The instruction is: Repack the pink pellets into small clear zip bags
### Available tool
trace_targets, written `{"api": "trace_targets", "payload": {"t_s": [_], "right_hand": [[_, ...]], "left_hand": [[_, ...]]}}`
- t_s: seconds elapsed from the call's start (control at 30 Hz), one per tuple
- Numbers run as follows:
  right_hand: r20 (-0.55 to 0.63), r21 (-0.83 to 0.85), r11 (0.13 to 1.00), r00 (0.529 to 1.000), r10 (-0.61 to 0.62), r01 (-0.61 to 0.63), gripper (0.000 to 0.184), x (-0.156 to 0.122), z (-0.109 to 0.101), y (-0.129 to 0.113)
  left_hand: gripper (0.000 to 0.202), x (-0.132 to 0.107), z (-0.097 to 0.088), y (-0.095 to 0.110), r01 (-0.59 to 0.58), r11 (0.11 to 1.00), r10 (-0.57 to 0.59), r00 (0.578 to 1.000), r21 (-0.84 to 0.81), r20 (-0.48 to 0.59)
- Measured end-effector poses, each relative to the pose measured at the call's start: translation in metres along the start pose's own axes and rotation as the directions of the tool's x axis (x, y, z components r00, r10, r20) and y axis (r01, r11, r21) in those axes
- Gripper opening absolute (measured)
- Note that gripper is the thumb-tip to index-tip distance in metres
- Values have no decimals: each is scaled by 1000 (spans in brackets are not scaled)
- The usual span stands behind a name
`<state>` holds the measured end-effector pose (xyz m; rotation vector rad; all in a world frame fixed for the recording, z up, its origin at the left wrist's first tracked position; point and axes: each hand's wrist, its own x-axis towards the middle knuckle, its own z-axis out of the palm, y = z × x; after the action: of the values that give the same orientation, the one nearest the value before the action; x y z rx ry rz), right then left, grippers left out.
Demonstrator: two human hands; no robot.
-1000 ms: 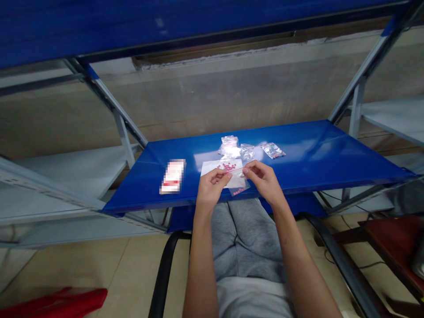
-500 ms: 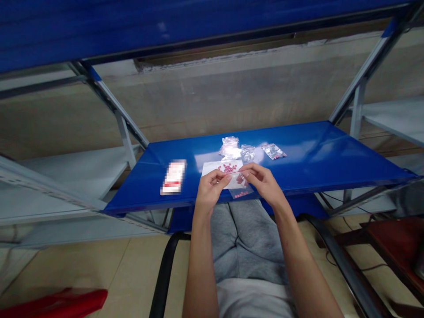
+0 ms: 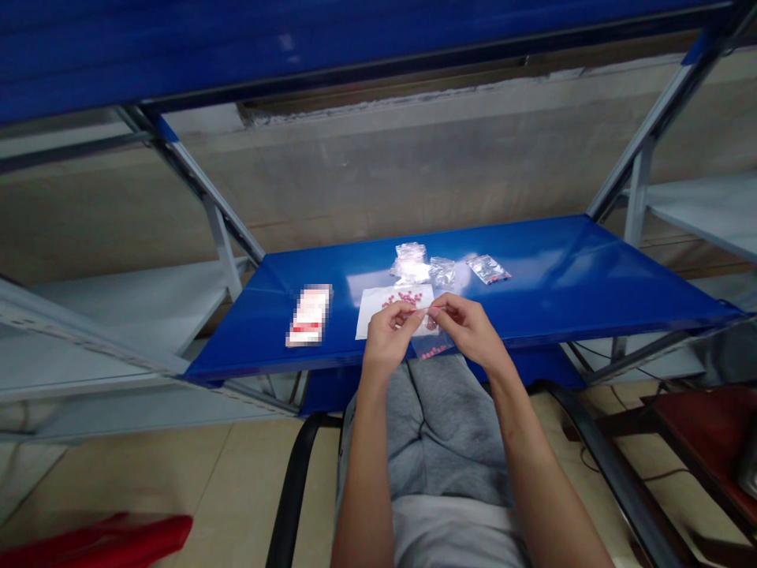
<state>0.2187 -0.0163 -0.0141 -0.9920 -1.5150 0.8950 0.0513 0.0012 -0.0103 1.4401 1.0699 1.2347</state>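
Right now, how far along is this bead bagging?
Done: clear plastic bags sit on the blue metal shelf. In hand: left hand and right hand pinch a clear bag of round red beads. Still left: more red beads loose on a white paper sheet.

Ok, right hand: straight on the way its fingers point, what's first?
The left hand most likely: the right hand points straight at it. The small clear bag of pink beads seems pinched between them, so its top edge could come first; depth is unclear.
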Motion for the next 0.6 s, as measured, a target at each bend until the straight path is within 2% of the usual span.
{"api": "trace_targets", "payload": {"t_s": [0.13, 0.3, 0.47, 0.6], "right_hand": [[-15, 44, 998, 999, 50, -49, 27, 0, 0, 2], [156, 182, 959, 970, 189, -216, 35, 0, -4, 8], [196, 164, 956, 958, 210, -243, 31, -1, -9, 10], [235, 131, 961, 949, 209, -245, 30, -1, -12, 10]], "left_hand": [[26, 0, 6, -3, -2, 996, -1, 999, -91, -35], [32, 0, 12, -4, 10, 982, -29, 995, -189, -98], [38, 1, 16, -2, 58, 981, -74, 994, -185, -82], [32, 1, 20, -1, 46, 995, -51, 997, -91, -56]]}}
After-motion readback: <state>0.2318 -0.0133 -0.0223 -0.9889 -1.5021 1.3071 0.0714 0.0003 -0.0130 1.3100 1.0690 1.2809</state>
